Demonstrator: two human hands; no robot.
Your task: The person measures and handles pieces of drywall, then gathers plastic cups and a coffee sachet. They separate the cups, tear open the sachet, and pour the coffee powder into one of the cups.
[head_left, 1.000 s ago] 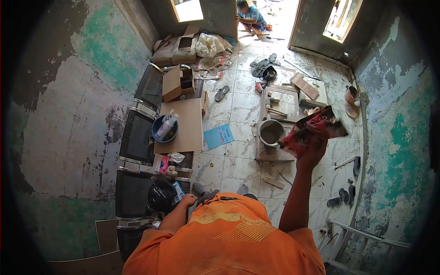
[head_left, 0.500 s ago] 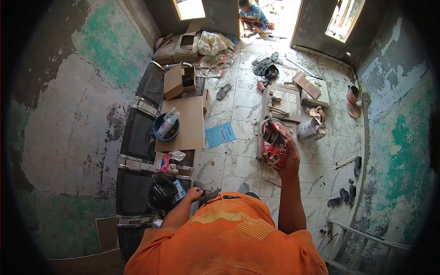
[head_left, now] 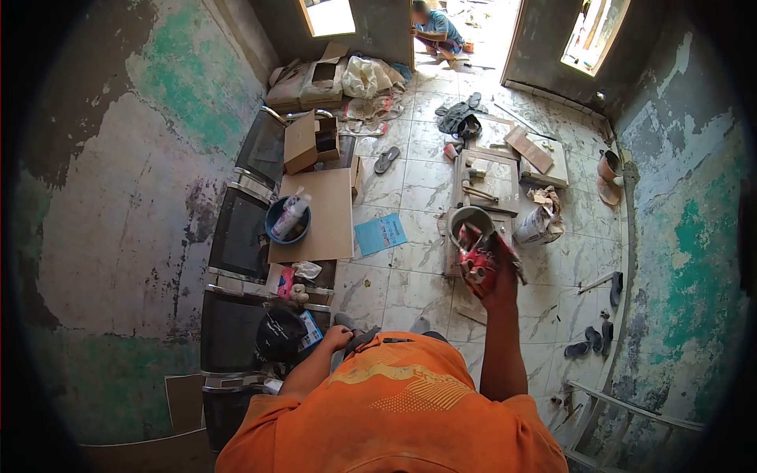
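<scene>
Red packet (head_left: pixel 476 268) has swung left, gripped in the right hand (head_left: pixel 500 288), overlapping the bucket (head_left: pixel 467 217), so work centres there; left hand (head_left: pixel 339 337) looks curled, contents unclear.

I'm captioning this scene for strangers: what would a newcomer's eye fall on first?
Probably the bright orange shirt at the bottom centre, then the red packet held in the right hand, just right of centre. Next might come the green paint patches on the patchy left wall.
</scene>
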